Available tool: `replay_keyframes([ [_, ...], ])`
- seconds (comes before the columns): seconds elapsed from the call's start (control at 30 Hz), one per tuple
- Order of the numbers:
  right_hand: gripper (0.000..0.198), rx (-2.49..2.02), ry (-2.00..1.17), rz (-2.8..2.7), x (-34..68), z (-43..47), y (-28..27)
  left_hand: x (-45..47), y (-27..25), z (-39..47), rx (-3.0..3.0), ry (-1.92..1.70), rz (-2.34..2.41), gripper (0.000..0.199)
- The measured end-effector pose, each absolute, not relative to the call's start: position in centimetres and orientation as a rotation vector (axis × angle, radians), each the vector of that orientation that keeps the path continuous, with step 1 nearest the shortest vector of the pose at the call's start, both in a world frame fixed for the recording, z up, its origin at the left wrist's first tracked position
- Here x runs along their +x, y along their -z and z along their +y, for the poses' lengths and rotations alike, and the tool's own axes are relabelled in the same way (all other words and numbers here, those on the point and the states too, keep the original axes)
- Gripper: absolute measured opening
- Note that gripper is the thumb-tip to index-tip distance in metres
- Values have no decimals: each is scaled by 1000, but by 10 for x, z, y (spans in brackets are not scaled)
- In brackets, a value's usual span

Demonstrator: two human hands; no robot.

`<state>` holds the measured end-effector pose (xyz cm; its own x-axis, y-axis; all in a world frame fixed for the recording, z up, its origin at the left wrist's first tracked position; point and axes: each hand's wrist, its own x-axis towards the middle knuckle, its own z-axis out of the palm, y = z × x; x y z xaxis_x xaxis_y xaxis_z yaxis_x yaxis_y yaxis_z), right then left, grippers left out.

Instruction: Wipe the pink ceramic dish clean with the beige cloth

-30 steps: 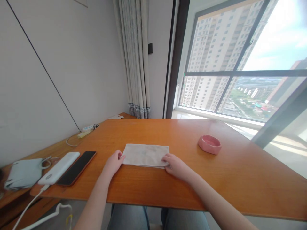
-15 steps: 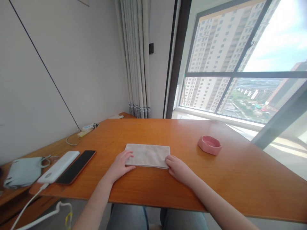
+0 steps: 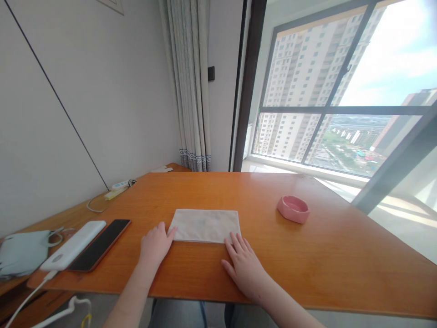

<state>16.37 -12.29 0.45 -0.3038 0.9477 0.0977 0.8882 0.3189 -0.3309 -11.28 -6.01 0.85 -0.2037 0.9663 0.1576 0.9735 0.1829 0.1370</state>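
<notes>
A white folded cloth [image 3: 205, 226] lies flat on the wooden table [image 3: 205, 269], its long side running left to right. My left hand [image 3: 155, 243] rests at its left edge, the thumb apart from the fingers and touching the cloth's side. Those fingers lie on the table just left of the cloth, partly bent. At the lower right corner is my right hand [image 3: 246, 269], palm down and open. Its fingertips touch the cloth there, while the thumb points left over bare wood. Neither hand grips the cloth.
A pink angular bowl [image 3: 293, 209] stands on the right of the table. On the left lie a black phone [image 3: 100, 246], a white power bank [image 3: 73, 246] with a cable, and a pale grey pouch [image 3: 23, 253]. A power strip [image 3: 121, 185] sits by the wall.
My left hand has slid off the cloth's top to its left edge. My right hand has let go of the right edge and spread flat at the lower right corner. The view has shifted slightly.
</notes>
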Motion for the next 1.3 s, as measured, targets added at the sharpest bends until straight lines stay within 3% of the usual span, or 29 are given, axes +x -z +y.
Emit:
replay_keyframes([
  [0.2,55,-1672,-303,-2252,160,-131,12,-106,-1,-59,-2050,203,-2380,42],
  [0.47,52,-1662,-297,-2239,163,-133,9,-105,-7,-49,-2228,551,-2477,23],
  [0.6,52,-1667,-306,-2236,164,-133,9,-96,-14,-48,-2180,732,-2528,35],
  [0.8,51,-1645,-314,-2196,163,-133,10,-28,-33,-53,-2396,1118,-1857,40],
  [0.93,50,-1583,-322,-2150,164,-135,5,33,-27,-57,-2814,998,-1567,41],
  [1.03,36,-1577,-292,-2029,167,-138,0,57,-16,-59,-2946,791,-1517,28],
  [1.13,30,-1616,-301,-1888,171,-141,0,59,-7,-59,-2947,648,-1482,11],
  [1.3,29,-1617,-387,-1779,176,-140,7,50,-6,-61,-2951,649,-1462,7],
])
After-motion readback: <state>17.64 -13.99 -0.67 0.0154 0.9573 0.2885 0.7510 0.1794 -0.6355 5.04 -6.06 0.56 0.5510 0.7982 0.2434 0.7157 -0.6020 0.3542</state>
